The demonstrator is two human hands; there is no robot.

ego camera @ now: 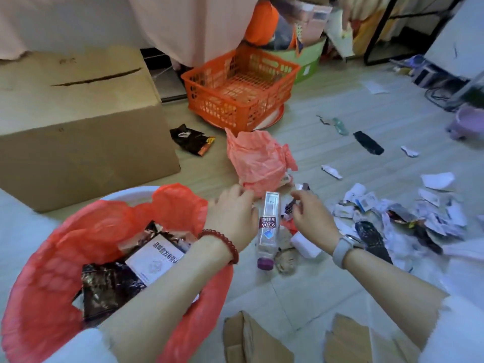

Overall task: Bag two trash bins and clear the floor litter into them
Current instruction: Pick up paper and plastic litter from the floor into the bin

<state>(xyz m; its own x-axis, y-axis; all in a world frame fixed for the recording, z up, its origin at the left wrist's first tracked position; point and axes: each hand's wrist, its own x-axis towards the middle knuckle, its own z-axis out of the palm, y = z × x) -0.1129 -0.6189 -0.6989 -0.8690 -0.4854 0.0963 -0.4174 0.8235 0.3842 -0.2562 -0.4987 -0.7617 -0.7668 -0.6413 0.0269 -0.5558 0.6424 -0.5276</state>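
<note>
bin: white trash bin point(125, 196) with a red bag point(60, 247), bottom left, wrappers inside, rim mostly hidden by my arm
litter: paper scraps point(408, 213) piled right, soda bottle point(268, 226) lying between the hands
left hand point(231, 216): fingers loosely curled beside the bottle, can't tell if it's touching
right hand point(311, 216): pinching a small dark wrapper point(301, 191), too blurry to read

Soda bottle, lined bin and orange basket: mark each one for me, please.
soda bottle point(267, 226): head view, on its red label, mid-body.
lined bin point(52, 260): head view, on the red bag stretched over its left rim.
orange basket point(230, 111): head view, on its front lattice wall.
</note>
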